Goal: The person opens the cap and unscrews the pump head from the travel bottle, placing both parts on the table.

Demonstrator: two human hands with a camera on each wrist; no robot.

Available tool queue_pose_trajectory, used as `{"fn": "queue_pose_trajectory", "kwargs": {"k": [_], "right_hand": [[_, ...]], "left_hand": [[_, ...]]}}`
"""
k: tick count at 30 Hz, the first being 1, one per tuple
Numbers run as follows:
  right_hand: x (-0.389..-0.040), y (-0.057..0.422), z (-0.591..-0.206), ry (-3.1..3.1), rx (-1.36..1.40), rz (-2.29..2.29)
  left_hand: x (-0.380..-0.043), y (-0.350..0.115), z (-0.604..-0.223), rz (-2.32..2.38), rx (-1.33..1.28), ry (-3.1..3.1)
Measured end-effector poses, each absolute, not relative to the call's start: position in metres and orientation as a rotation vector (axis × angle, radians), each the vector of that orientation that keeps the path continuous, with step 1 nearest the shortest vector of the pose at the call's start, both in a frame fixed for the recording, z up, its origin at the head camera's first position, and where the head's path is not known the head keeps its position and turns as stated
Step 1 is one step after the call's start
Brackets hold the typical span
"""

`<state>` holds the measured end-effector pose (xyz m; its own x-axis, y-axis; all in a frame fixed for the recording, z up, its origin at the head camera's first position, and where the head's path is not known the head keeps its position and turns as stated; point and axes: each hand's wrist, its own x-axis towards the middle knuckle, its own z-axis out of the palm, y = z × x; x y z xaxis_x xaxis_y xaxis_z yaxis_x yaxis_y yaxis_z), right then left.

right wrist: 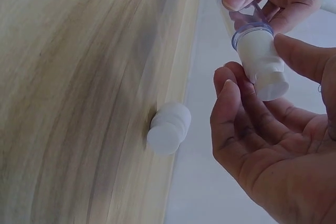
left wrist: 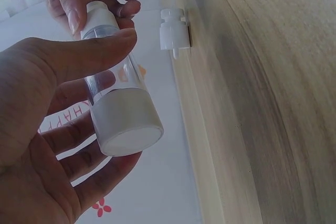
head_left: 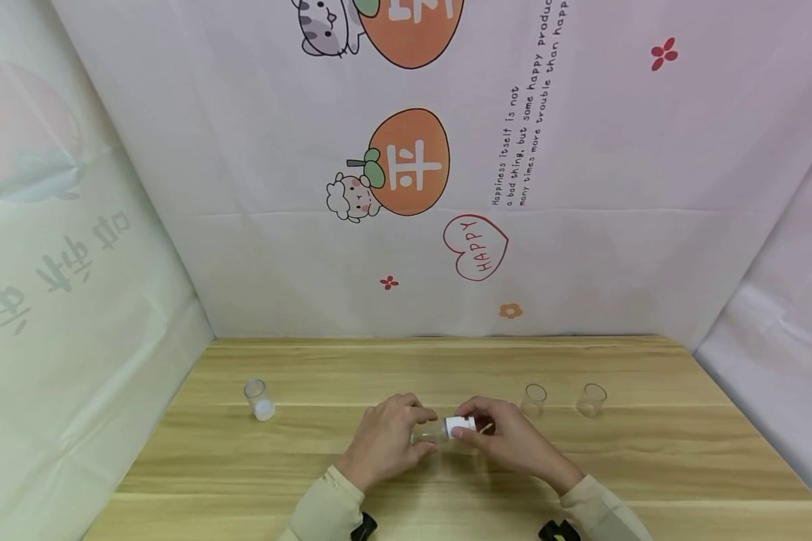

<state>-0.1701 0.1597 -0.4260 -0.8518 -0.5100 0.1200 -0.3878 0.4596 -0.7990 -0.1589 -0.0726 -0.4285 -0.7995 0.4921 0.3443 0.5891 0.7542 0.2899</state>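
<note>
Both hands hold a small clear bottle (head_left: 428,432) lying nearly sideways above the table. My left hand (head_left: 387,436) wraps thumb and fingers around its clear body, and the white base (left wrist: 128,121) faces the left wrist camera. At the other end my right hand (head_left: 510,439) pinches a white pump top (right wrist: 262,59) between thumb and fingers. That top sits against the bottle's clear rim (right wrist: 252,32). Beyond the hands in the left wrist view, a separate white pump piece (left wrist: 175,32) stands on the table. In the right wrist view, a white piece (right wrist: 169,128) stands near the table edge.
On the wooden table (head_left: 352,376), a clear cylinder with a white disc (head_left: 260,402) stands at the left. Two clear cups (head_left: 533,402) stand right of the hands. A printed cloth wall (head_left: 277,263) rises behind the table, with more cloth at both sides.
</note>
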Motion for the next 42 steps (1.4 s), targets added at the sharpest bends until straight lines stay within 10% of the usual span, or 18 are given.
{"fn": "queue_pose_trajectory", "kwargs": {"k": [42], "right_hand": [[-0.1663,0.1584,-0.4282,2.625,-0.928,-1.38]], "left_hand": [[-0.1593,-0.076,-0.4273,-0.634,-0.889,-2.736]]}}
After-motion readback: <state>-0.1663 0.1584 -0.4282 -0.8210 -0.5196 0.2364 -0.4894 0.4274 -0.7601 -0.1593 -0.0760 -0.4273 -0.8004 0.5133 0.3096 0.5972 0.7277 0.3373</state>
